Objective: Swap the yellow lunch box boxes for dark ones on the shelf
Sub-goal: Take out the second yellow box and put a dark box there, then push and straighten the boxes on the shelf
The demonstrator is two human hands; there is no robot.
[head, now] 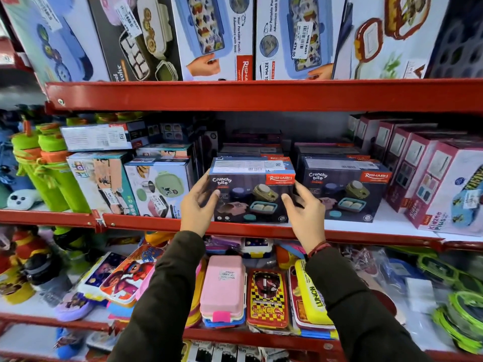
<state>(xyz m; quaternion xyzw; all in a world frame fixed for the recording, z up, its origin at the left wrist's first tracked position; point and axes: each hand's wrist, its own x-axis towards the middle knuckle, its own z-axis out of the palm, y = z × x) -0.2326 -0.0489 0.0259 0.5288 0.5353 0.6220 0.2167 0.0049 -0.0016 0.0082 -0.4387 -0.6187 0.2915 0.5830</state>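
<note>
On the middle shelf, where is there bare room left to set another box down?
One bare white strip shows on the middle shelf, in front of the right dark box and left of the pink boxes. Elsewhere it is crowded: the dark box between the left hand and right hand sits close beside its neighbours, and stacks fill the space behind.

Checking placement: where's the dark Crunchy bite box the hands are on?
Middle shelf, centre of the head view: dark Crunchy bite box between left hand and right hand, a matching dark box on its right.
</note>
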